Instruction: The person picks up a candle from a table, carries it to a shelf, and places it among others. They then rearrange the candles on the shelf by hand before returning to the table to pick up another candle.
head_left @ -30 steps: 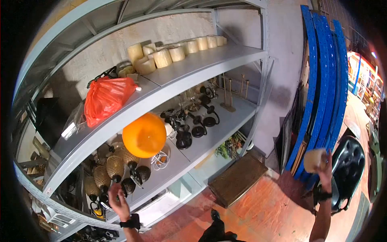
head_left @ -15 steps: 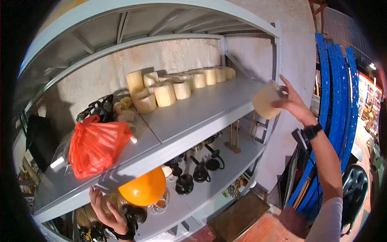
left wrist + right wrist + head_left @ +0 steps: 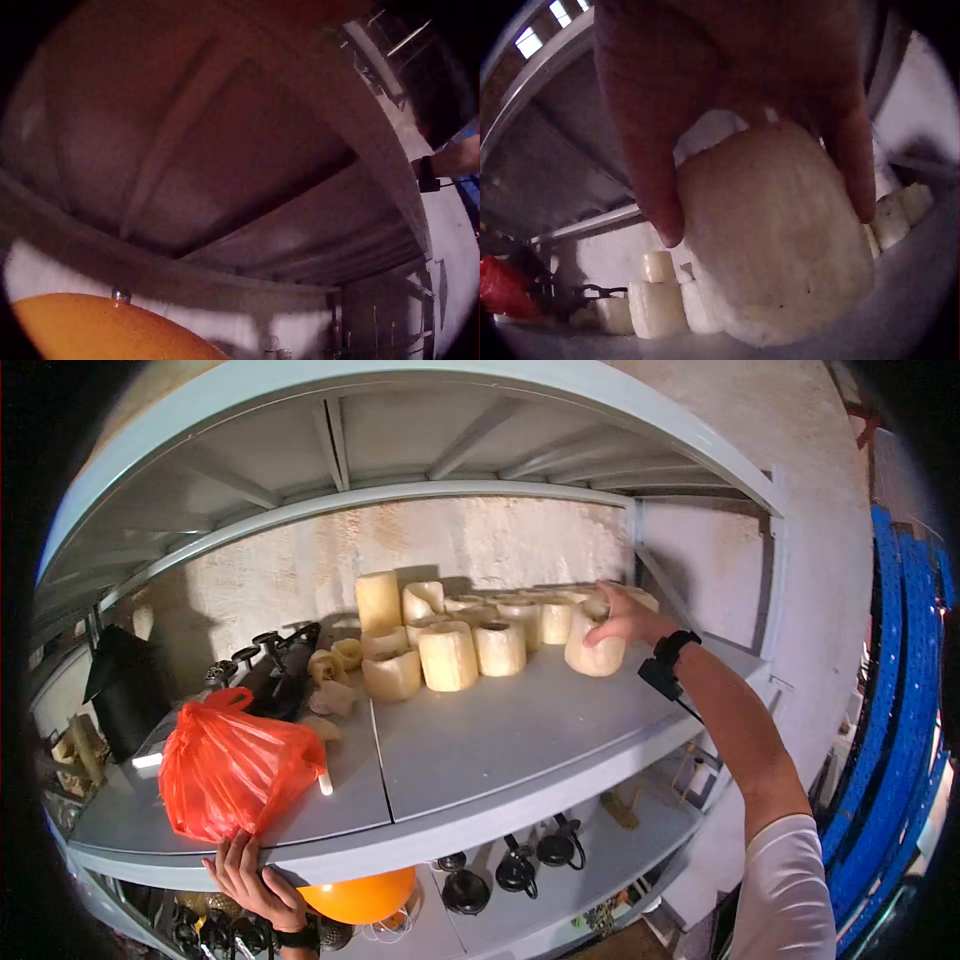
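Observation:
My right hand (image 3: 632, 618) grips a cream, candle-like cylinder (image 3: 592, 650) from above at the right end of a row of similar cylinders (image 3: 448, 657) on the upper shelf. In the right wrist view, thumb and fingers of the hand (image 3: 735, 67) span the cylinder (image 3: 780, 232), its base at the shelf surface. My left hand (image 3: 255, 885) rests with its fingers on the shelf's front edge (image 3: 350, 857), just below a red plastic bag (image 3: 235, 765). The left wrist view shows the shelf's underside (image 3: 225, 150) and an orange ball-shaped object (image 3: 105, 330), not the hand clearly.
Dark metal pieces (image 3: 275, 665) lie behind the bag. On the shelf below are the orange round object (image 3: 362, 897) and black items (image 3: 515, 870). An upright post (image 3: 778, 585) stands at the right, with blue beams (image 3: 885, 690) beyond it.
My right hand has carried the cylinder up from low at the right and leftward onto the upper shelf. My left hand has come to the shelf's front edge. The head view has shifted towards the upper shelf.

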The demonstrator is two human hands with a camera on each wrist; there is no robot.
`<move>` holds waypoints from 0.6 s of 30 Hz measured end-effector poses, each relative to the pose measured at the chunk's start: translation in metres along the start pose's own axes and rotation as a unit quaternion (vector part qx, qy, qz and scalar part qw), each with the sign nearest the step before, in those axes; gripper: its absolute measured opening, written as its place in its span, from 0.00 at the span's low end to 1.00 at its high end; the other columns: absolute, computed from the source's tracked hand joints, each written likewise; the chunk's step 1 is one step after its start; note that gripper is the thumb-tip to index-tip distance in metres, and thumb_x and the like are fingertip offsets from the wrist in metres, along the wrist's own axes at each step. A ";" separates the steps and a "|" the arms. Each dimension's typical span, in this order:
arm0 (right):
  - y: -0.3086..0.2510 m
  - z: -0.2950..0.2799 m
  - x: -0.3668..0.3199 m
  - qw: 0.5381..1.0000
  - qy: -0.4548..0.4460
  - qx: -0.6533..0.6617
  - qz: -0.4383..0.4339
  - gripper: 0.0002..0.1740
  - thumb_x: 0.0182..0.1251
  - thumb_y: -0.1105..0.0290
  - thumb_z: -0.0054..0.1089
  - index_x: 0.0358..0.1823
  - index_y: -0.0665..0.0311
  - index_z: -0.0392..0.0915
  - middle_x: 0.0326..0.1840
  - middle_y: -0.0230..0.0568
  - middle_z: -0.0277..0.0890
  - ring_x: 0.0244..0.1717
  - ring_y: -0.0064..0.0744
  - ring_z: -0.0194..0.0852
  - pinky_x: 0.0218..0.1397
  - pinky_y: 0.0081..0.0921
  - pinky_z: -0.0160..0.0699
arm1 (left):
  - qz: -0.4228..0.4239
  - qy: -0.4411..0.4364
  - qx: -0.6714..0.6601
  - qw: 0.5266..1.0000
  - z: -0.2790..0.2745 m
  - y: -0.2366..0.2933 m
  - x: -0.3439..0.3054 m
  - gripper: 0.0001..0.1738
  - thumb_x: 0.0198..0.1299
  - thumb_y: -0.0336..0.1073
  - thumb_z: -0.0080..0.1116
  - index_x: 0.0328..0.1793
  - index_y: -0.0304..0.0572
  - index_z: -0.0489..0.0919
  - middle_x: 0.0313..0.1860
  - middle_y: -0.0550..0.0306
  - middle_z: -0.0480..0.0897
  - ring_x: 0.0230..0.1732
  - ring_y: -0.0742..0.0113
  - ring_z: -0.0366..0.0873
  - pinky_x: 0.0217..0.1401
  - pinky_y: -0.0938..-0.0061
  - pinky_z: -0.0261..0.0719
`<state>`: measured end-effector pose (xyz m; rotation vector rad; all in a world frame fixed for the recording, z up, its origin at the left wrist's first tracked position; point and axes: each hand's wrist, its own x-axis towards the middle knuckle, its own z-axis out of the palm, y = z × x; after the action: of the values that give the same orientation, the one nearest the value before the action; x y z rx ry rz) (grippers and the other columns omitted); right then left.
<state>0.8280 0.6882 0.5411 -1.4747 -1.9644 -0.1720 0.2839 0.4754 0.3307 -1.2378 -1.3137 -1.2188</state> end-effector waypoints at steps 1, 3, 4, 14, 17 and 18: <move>-0.021 -0.004 -0.003 0.990 -0.067 0.099 0.078 0.66 0.33 0.58 0.74 0.72 0.70 0.41 0.69 0.57 0.53 0.67 0.47 0.55 0.56 0.35 0.72 | 0.002 0.001 0.002 1.000 0.001 0.001 0.000 0.21 0.61 0.42 0.37 0.49 0.39 0.76 0.51 0.50 0.77 0.61 0.49 0.68 0.72 0.47 0.44; -0.026 0.007 0.007 0.986 -0.092 0.103 0.090 0.65 0.33 0.60 0.74 0.72 0.70 0.40 0.69 0.58 0.52 0.68 0.47 0.54 0.55 0.37 0.72 | 0.007 0.005 0.007 1.000 0.001 0.001 -0.001 0.22 0.60 0.43 0.35 0.48 0.39 0.75 0.50 0.49 0.77 0.60 0.48 0.68 0.72 0.46 0.46; -0.029 0.013 0.015 0.982 -0.110 0.105 0.111 0.65 0.34 0.61 0.73 0.72 0.70 0.38 0.70 0.59 0.51 0.69 0.47 0.53 0.55 0.39 0.73 | 0.002 0.010 0.016 1.000 0.001 0.001 -0.002 0.22 0.60 0.43 0.35 0.48 0.39 0.75 0.50 0.49 0.77 0.60 0.48 0.68 0.72 0.46 0.46; -0.034 0.055 0.065 0.966 -0.169 0.146 0.130 0.65 0.37 0.63 0.72 0.74 0.66 0.35 0.72 0.58 0.45 0.70 0.48 0.50 0.51 0.42 0.75 | 0.001 0.013 0.015 1.000 0.005 -0.004 -0.005 0.25 0.59 0.49 0.34 0.47 0.39 0.75 0.50 0.48 0.77 0.59 0.47 0.68 0.71 0.44 0.47; -0.018 0.066 0.080 0.969 -0.180 0.116 0.126 0.62 0.38 0.61 0.72 0.74 0.63 0.39 0.71 0.54 0.49 0.68 0.46 0.53 0.51 0.40 0.75 | -0.006 0.002 0.013 1.000 0.003 -0.002 -0.004 0.25 0.58 0.49 0.34 0.46 0.40 0.75 0.48 0.48 0.77 0.58 0.48 0.69 0.70 0.45 0.47; -0.015 0.067 0.083 0.970 -0.175 0.114 0.122 0.62 0.38 0.60 0.72 0.73 0.62 0.40 0.71 0.53 0.50 0.68 0.46 0.54 0.50 0.40 0.75 | -0.009 0.002 0.017 1.000 0.002 -0.003 -0.004 0.25 0.58 0.49 0.34 0.46 0.40 0.75 0.48 0.48 0.77 0.58 0.48 0.69 0.70 0.45 0.47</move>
<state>0.7741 0.7816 0.5411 -1.6575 -1.9646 0.4357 0.2815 0.4776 0.3261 -1.2022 -1.3407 -1.2066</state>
